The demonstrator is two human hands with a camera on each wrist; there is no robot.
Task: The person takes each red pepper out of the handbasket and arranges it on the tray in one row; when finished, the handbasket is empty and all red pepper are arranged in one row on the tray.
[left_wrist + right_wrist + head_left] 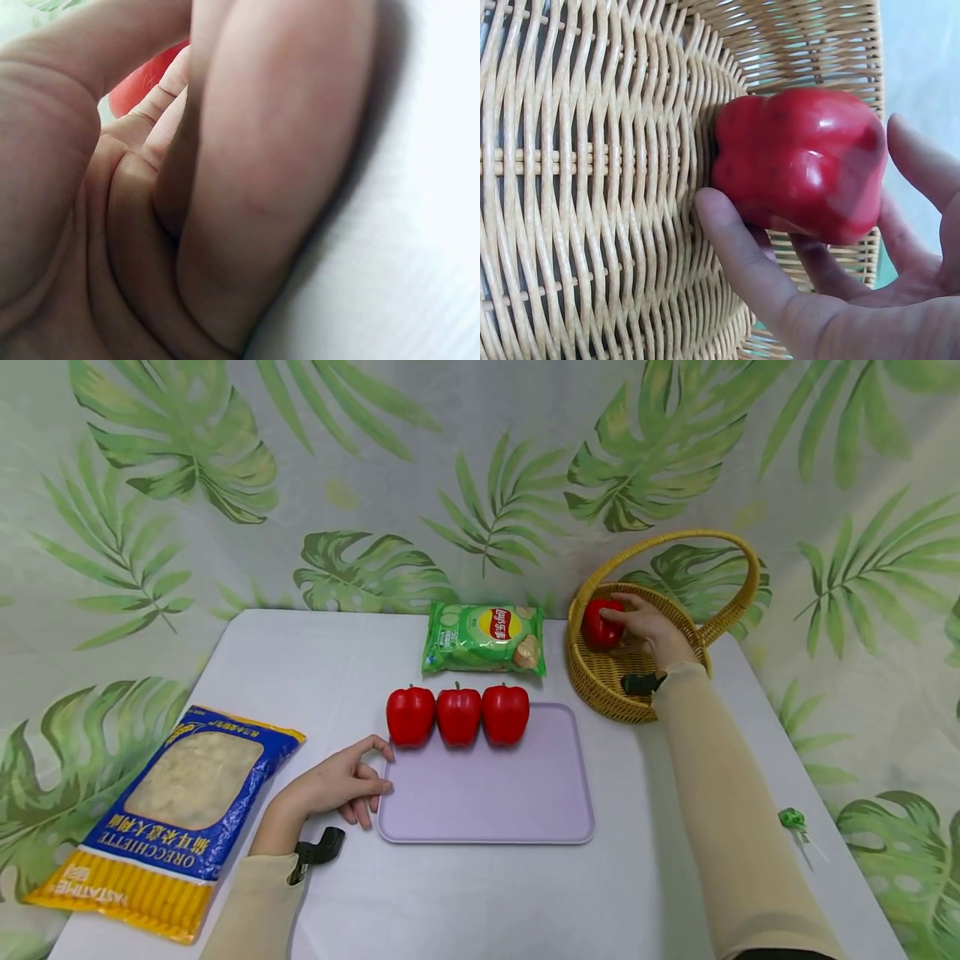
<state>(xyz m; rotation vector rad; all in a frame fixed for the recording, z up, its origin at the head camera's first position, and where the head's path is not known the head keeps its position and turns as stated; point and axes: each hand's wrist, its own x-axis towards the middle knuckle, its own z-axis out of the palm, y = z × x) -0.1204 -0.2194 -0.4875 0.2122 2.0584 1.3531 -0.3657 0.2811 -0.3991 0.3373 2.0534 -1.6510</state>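
Note:
My right hand reaches into the wicker basket at the back right. Its fingers and thumb grip a red bell pepper, which lies against the basket's wall in the right wrist view. My left hand rests beside the lilac tray, loosely curled fingertips touching its left edge. Close up, the left wrist view shows bent fingers and a bit of red behind them. Three more red bell peppers stand side by side along the tray's far edge.
A green bag of chips lies behind the peppers. On the left is a blue and yellow pasta bag. A green-wrapped lollipop lies near the table's right edge. The basket's tall handle arches over its opening.

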